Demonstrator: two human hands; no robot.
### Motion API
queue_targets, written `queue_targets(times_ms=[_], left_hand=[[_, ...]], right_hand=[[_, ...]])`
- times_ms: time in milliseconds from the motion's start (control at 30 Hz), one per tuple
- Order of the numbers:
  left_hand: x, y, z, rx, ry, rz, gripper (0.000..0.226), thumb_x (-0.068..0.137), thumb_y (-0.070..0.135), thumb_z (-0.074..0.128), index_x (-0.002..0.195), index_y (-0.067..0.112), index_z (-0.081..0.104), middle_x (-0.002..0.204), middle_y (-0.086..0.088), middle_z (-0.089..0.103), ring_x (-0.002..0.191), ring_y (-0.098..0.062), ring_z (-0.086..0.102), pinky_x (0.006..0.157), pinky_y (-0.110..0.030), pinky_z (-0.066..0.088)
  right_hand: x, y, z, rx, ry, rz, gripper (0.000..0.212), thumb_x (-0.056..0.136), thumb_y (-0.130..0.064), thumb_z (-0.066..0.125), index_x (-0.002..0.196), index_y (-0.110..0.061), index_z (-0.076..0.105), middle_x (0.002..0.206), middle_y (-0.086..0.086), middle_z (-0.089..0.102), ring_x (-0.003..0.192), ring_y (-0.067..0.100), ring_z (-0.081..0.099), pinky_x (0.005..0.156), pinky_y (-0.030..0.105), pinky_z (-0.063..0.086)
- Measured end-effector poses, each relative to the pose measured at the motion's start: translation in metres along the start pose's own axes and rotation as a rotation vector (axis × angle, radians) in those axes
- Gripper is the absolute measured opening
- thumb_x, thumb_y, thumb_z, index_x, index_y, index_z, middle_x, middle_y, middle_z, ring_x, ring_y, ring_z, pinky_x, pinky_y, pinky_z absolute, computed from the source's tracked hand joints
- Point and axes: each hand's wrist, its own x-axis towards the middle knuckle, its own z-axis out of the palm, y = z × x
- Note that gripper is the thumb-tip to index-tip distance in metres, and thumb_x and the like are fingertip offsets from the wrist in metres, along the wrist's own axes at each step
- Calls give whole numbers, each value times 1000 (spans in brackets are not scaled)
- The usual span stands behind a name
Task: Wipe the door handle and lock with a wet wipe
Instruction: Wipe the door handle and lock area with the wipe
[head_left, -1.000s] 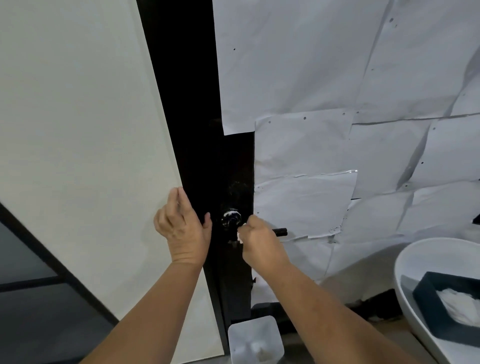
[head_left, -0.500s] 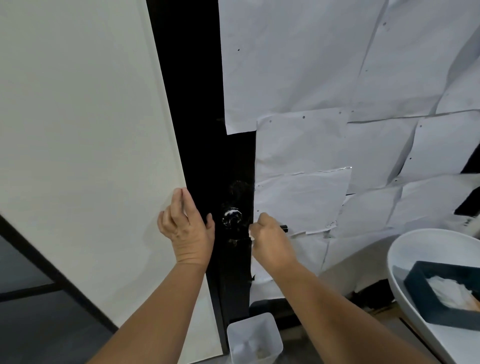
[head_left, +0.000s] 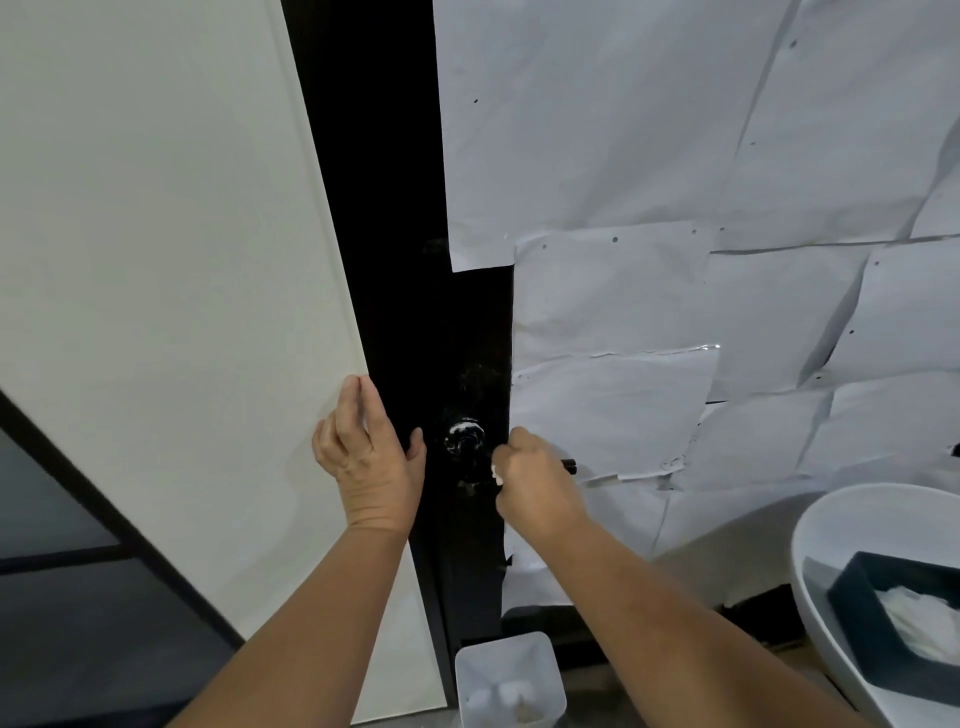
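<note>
The black door (head_left: 467, 312) stands edge-on to me, and everything here is arranged around its round lock (head_left: 464, 437), which glints partway down the dark panel. Just left of the lock, the person's left hand (head_left: 370, 457) lies flat with straight fingers against the door's edge and the white wall panel (head_left: 156, 260) beside it, thumb hooked round the dark edge; I take that as bracing, so the door does not swing while it is rubbed. Just right of the lock and slightly below it, the right hand (head_left: 535, 480) is curled around the lever handle (head_left: 569, 464), whose black tip pokes out past the knuckles. A scrap of wet wipe (head_left: 497, 473) shows white at the side of the fist nearest the lock, so the wipe seems wrapped over the lever inside the grip, which would let it scrub all round at once. Below the lock, on the floor, a small white bin (head_left: 509, 680) waits, probably for the used wipe. Far right of the lock, a white basin (head_left: 810, 561) holds a dark tray (head_left: 852, 613) of wipes.
</note>
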Motion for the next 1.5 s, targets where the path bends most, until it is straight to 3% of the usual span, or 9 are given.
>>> queue_targets(times_ms=[167,300,567,767,1000,1067,1167,1367,1500], left_hand=[[-1,2,0,10,-8,-22,97,76,29,73,149,11,12,148,-12,16,122,-37,32,110,-53,27],[-1,2,-1,19,-19,-31,97,75,30,74,148,10,13,148,-12,16,123,-37,32,109,-53,29],[-1,5,-1,14,-34,-45,98,76,28,74,149,10,11,148,-13,16,124,-38,32,109,-54,28],[0,6,-5,21,-41,-46,98,75,28,75,149,8,14,148,-14,18,122,-39,34,107,-55,30],[2,8,-13,-15,-66,-26,100,69,23,82,146,4,21,142,-15,23,118,-34,39,101,-51,37],[4,9,-18,-84,-41,-13,99,65,17,85,143,2,26,136,-16,28,111,-29,41,97,-47,41],[1,10,-19,-172,-28,106,90,67,1,80,141,7,30,129,-17,31,100,-26,41,88,-43,49],[-2,-1,-14,-224,-225,167,38,72,-6,73,105,11,68,92,-2,50,76,-22,50,63,-37,52],[-17,-1,-3,-160,-211,327,33,67,-8,79,93,11,75,96,-5,62,78,-22,50,66,-33,48]], right_hand=[[0,-6,-2,6,27,55,21,67,13,50,68,-8,47,85,7,41,73,23,42,45,20,16],[2,-26,7,37,9,-25,20,67,14,49,78,-1,58,93,13,48,80,26,48,50,28,31],[1,-1,-6,35,-50,65,19,69,13,48,74,-5,54,90,8,42,73,23,45,48,25,29],[4,-15,3,48,-51,-68,21,68,14,48,79,-1,57,93,13,48,75,25,46,50,28,29],[16,-1,4,151,-74,55,29,72,11,48,57,-13,43,75,2,38,66,23,46,54,29,39],[20,1,4,235,-60,112,23,81,7,50,69,-11,59,78,2,45,69,21,50,58,24,39],[19,0,4,321,-9,145,18,87,-1,51,97,-9,64,91,6,59,78,19,59,67,20,45],[14,3,4,325,-62,100,24,82,2,57,99,-13,67,103,7,49,81,19,53,70,19,43],[10,6,1,211,-6,182,19,84,-18,63,102,-18,59,100,3,50,88,19,53,68,28,44]])
